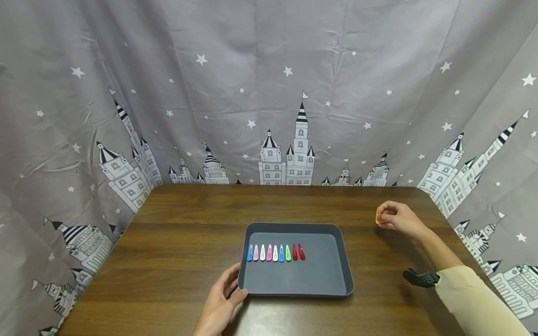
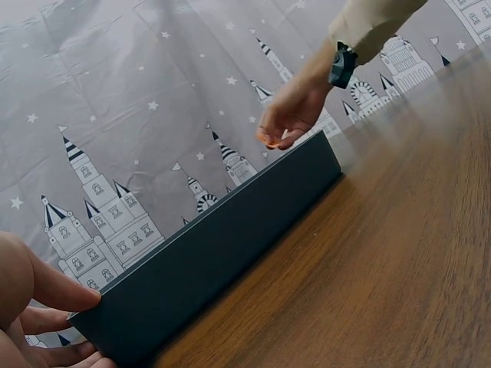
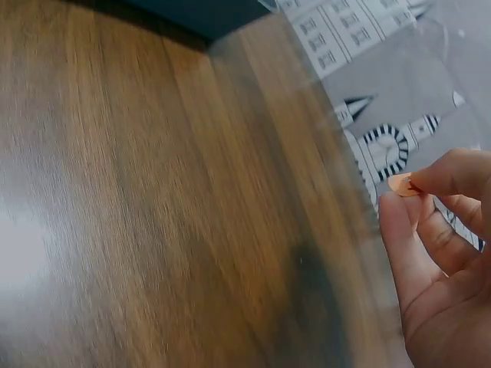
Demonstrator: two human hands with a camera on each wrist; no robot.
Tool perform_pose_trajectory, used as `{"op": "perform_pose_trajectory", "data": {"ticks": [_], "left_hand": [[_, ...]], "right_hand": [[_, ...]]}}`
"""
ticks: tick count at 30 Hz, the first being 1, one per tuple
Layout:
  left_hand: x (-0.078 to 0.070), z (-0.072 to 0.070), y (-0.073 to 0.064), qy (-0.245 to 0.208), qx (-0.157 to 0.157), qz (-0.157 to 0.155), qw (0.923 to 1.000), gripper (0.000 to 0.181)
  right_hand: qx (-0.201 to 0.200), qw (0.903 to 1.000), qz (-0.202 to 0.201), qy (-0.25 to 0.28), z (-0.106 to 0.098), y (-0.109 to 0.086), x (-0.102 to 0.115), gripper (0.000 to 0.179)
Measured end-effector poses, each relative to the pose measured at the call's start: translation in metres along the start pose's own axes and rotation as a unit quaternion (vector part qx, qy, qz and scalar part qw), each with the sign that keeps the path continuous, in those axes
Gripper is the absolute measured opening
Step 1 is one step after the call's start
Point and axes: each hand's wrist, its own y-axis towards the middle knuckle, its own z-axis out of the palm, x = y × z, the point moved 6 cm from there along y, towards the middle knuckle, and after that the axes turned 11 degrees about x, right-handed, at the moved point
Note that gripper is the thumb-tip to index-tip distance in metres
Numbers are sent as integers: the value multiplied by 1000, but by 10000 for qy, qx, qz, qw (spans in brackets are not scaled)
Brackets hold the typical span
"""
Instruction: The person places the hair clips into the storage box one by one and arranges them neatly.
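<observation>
A dark grey rectangular tray (image 1: 294, 281) lies on the table, with a row of several snap hair clips (image 1: 269, 252) in its left half: blue, pink, white, green and red. My left hand (image 1: 222, 295) holds the tray's near left corner, thumb (image 2: 80, 297) at the rim and fingers against the outer wall. Off to the tray's right, my right hand (image 1: 399, 218) pinches an orange hair clip (image 1: 378, 215) between thumb and fingertips, above the table. The right wrist view shows only the end of this orange clip (image 3: 402, 185) past the fingertips.
The brown wooden table (image 1: 176, 261) extends on both sides of the tray. Behind it hangs a grey curtain (image 1: 235, 93) printed with castles and stars. A black strap-like device (image 1: 421, 278) sits at my right wrist, by the cream sleeve (image 1: 475, 298).
</observation>
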Motion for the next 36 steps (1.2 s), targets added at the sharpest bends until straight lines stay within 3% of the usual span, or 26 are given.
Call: {"op": "perform_pose_trajectory", "data": {"ticks": [7, 36], "left_hand": [[-1, -1, 0, 62, -69, -90, 9999, 65], [-2, 0, 2, 71, -106, -167, 9998, 65]], "right_hand": [[342, 9993, 120, -47, 22, 12, 14, 6], [1234, 9916, -350, -156, 98, 34, 47, 7]]}}
